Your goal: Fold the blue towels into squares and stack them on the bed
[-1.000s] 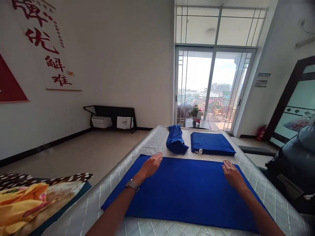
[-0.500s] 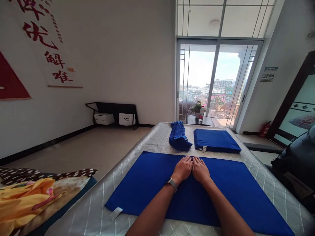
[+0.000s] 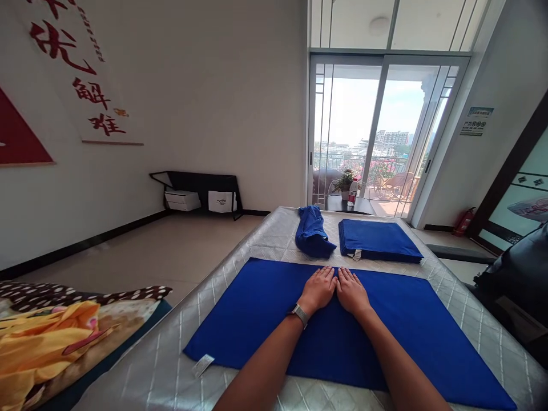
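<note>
A blue cloth (image 3: 411,337) lies spread out across the quilted silver cover (image 3: 180,337) in front of me, a white tag (image 3: 202,364) sticking out at its near left corner. My left hand (image 3: 319,287), with a watch on the wrist, rests flat on the cloth near its far edge. Right beside it my right hand (image 3: 351,290) also lies flat, palm down, fingers stretched forward. Beyond the hands sit a crumpled blue cloth (image 3: 313,233) and, to its right, a neat stack of folded blue cloths (image 3: 379,240).
Yellow patterned bedding (image 3: 51,342) is at the lower left. By the wall stands a black rack (image 3: 201,188) with white boxes. A small table with a bottle (image 3: 353,193) and a potted plant (image 3: 345,181) is by the glass door (image 3: 346,114). A dark bulky object (image 3: 520,274) stands at right.
The view has tilted slightly downward. Both hands stay flat at nearly the same place on the cloth, and the cloths look unchanged.
</note>
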A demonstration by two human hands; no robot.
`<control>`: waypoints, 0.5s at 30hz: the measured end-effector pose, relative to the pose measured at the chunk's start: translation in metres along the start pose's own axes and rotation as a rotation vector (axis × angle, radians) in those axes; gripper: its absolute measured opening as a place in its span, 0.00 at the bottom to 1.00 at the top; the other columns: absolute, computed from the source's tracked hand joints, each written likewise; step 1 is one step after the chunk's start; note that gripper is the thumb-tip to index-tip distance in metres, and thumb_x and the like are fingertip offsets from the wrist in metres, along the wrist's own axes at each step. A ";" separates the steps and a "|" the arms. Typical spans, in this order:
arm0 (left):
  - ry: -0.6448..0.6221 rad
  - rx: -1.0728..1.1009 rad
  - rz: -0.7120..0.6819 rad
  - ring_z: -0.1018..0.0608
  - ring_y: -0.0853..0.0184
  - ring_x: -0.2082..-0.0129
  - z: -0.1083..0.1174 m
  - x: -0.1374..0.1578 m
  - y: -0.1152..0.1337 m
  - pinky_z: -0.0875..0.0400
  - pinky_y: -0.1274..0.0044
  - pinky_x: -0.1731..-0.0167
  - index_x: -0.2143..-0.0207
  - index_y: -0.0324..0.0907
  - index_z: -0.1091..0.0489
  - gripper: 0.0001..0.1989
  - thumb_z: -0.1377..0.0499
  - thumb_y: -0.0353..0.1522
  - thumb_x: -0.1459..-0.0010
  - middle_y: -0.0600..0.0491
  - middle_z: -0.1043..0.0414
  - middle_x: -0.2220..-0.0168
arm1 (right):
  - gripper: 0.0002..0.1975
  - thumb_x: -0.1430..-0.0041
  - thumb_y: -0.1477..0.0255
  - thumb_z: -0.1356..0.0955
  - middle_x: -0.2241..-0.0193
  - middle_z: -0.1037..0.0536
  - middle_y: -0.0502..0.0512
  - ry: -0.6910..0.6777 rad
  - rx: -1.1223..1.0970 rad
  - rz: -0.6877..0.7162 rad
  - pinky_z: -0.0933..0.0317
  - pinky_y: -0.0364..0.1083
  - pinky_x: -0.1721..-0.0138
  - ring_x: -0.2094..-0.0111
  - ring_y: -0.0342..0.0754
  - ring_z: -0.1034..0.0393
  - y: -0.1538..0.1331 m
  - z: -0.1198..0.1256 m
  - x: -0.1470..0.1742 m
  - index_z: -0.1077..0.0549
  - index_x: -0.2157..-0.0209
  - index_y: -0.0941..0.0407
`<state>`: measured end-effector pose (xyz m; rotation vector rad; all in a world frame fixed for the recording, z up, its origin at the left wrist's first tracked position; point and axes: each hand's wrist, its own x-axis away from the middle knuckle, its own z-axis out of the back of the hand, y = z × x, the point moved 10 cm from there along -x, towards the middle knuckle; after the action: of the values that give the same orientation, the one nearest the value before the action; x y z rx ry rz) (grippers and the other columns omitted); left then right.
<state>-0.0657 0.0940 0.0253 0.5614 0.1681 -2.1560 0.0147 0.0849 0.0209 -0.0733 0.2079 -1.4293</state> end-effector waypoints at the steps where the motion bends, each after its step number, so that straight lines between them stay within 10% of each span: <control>1: -0.013 0.001 0.012 0.33 0.59 0.36 0.000 0.000 -0.003 0.37 0.63 0.38 0.38 0.36 0.35 0.24 0.57 0.36 0.28 0.41 0.33 0.37 | 0.31 0.30 0.64 0.50 0.30 0.48 0.59 -0.006 -0.002 -0.005 0.64 0.50 0.31 0.29 0.49 0.57 0.001 0.000 0.000 0.47 0.31 0.63; 15: -0.107 -0.065 0.143 0.38 0.59 0.33 0.014 0.018 -0.073 0.44 0.64 0.35 0.35 0.37 0.38 0.25 0.59 0.35 0.29 0.42 0.38 0.34 | 0.34 0.30 0.59 0.50 0.29 0.51 0.58 -0.042 0.009 -0.094 0.67 0.52 0.30 0.28 0.49 0.62 0.043 0.000 0.001 0.51 0.30 0.62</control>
<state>-0.1374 0.1205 0.0235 0.4073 0.1341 -2.0279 0.0570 0.0904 0.0127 -0.1066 0.1657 -1.5206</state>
